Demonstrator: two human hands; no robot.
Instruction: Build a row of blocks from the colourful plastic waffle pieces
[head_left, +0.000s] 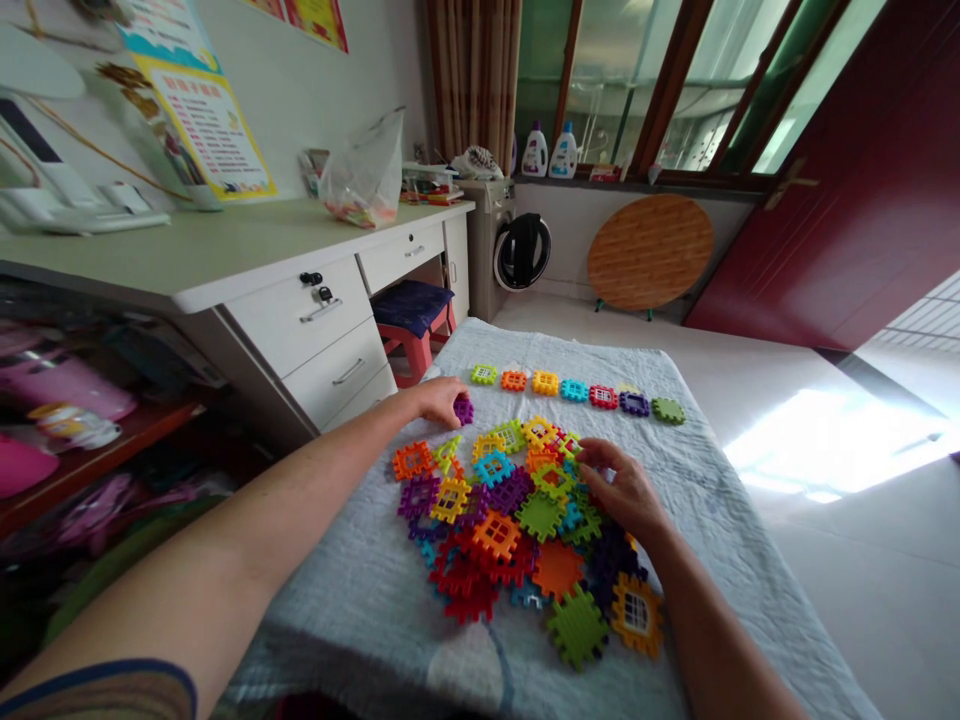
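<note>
My left hand (pixel 439 398) is closed on a purple toothed tile (pixel 463 410), held just above the cloth left of a row of tiles. That row (pixel 574 390) runs along the far side of the cloth: green, orange, yellow, blue, red, purple, green. My right hand (pixel 626 488) rests on the right side of a heap of colourful interlocking window tiles (pixel 510 520), its fingers curled among the pieces; what they grip is hidden. A green tile (pixel 577 626) and an orange one (pixel 637 614) lie at the heap's near edge.
A pale blue-grey quilted cloth (pixel 352 610) covers the low surface. A white desk with drawers (pixel 322 320) stands to the left, a red stool (pixel 412 320) under it. A round wooden board (pixel 649 250) leans on the far wall. Tiled floor (pixel 862 540) lies to the right.
</note>
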